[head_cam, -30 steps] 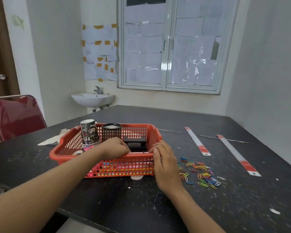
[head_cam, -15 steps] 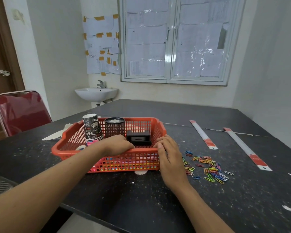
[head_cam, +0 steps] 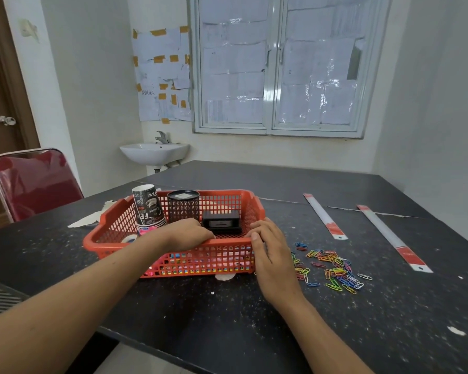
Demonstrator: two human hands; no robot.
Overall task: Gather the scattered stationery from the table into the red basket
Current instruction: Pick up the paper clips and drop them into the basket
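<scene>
The red basket [head_cam: 111,215] sits on the black table [head_cam: 254,319] in front of me. Inside it stand a stack of paper cups [head_cam: 147,209], a black mesh pen holder [head_cam: 183,206], a black box [head_cam: 221,221] and a tape roll [head_cam: 129,238]. My left hand [head_cam: 187,233] grips the near rim, fingers curled over it. At the near right corner my right hand [head_cam: 270,252] rests against the basket, its fingers lying on the rim. A pile of coloured paper clips [head_cam: 330,265] lies right of that hand. Farther right lie two long white rulers [head_cam: 324,215] [head_cam: 392,237].
A red chair [head_cam: 35,182] stands at the table's left side. A white sink [head_cam: 154,152] hangs on the far wall under a papered window. Torn white scraps [head_cam: 89,218] lie left of the basket. The table's near edge runs under my forearms.
The view has tilted upward. Both hands stay on the basket, and the basket keeps its place on the table.
</scene>
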